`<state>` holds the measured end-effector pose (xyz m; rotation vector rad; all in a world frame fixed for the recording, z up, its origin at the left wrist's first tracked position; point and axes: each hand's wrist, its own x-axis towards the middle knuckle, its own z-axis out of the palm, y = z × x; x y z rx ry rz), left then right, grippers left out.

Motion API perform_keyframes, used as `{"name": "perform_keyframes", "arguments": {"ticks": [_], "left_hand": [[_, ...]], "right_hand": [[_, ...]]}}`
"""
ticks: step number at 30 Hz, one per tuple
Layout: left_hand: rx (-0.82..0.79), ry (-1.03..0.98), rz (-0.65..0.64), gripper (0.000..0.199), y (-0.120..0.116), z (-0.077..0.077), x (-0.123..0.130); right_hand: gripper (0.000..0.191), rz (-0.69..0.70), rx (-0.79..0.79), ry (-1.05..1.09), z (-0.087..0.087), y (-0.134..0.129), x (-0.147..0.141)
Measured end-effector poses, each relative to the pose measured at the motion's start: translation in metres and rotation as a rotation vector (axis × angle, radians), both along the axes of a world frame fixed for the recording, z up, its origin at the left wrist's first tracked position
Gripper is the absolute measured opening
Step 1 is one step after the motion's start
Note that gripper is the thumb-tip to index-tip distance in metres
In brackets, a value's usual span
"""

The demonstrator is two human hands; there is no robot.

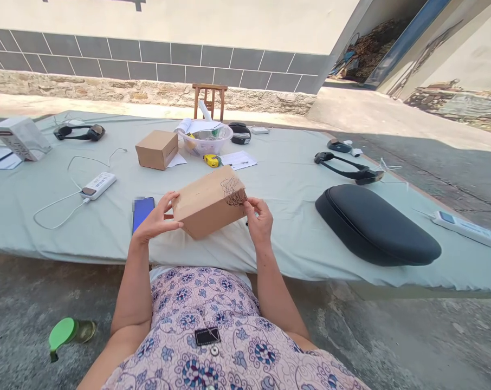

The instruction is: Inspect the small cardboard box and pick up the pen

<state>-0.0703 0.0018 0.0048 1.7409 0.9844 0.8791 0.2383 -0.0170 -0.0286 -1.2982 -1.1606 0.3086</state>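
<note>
A brown cardboard box [211,208] is held tilted above the near edge of the cloth-covered table. My left hand [154,219] grips its left end, thumb below and fingers at the upper corner. At the right end, my right hand [258,216] is closed with thumb and fingers pinched on the box's corner. Thin dark looping lines [233,192] cover that end; whether they are drawn or loose strands I cannot tell. A small black tip shows beside my right hand, mostly hidden. Just left of my left hand lies a phone with a blue screen [143,212].
Farther back are a second cardboard box [156,150], a plastic basket [207,142] and a yellow tape measure [212,160]. A black case [378,225] and dark smart glasses [349,169] lie right. A power bank [98,186] with cable sits left. A green-lidded bottle [69,333] stands below.
</note>
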Motion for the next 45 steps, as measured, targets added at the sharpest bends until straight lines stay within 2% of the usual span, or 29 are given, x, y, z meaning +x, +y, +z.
{"name": "perform_keyframes", "arguments": {"ticks": [5,9,12,16,19,22,24,28,32,36,39,42,45], "left_hand": [[-0.070,-0.153,0.097,0.089,0.005,-0.009,-0.002],[-0.088,-0.241,0.167,0.089,0.008,-0.013,0.003],[-0.107,-0.308,0.197,0.089,0.009,-0.015,0.012],[-0.177,-0.419,0.229,0.078,0.011,-0.021,0.031],[-0.310,-0.557,0.308,0.069,0.011,-0.026,0.047],[-0.403,-0.631,0.362,0.059,0.010,-0.030,0.057],[-0.424,-0.605,0.374,0.055,0.008,-0.031,0.059],[-0.414,-0.338,0.390,0.054,0.007,-0.031,0.058],[-0.378,-0.239,0.350,0.059,0.005,-0.030,0.057],[-0.312,-0.205,0.241,0.075,0.001,-0.035,0.067],[-0.259,-0.098,0.240,0.081,-0.003,-0.040,0.079],[-0.212,-0.001,0.273,0.080,-0.006,-0.041,0.084],[-0.180,0.027,0.292,0.078,-0.006,-0.041,0.080]], "right_hand": [[0.047,0.102,-0.064,0.222,-0.023,0.014,0.006],[0.060,0.194,-0.139,0.345,-0.031,0.017,0.000],[0.081,0.232,-0.161,0.340,-0.034,0.016,-0.011],[0.106,0.311,-0.155,0.337,-0.040,0.017,-0.029],[0.102,0.439,-0.174,0.259,-0.041,0.014,-0.038],[0.097,0.509,-0.200,0.140,-0.038,0.009,-0.043],[0.096,0.493,-0.200,0.086,-0.035,0.006,-0.044],[0.090,0.410,-0.195,0.062,-0.034,0.004,-0.038],[0.089,0.449,-0.188,0.044,-0.035,0.004,-0.030],[0.097,0.259,-0.173,-0.075,-0.034,0.002,-0.033],[0.105,0.137,-0.153,-0.201,-0.034,0.001,-0.038],[0.107,0.133,-0.157,-0.257,-0.035,0.001,-0.040],[0.092,0.164,-0.163,-0.221,-0.035,0.002,-0.037]]}}
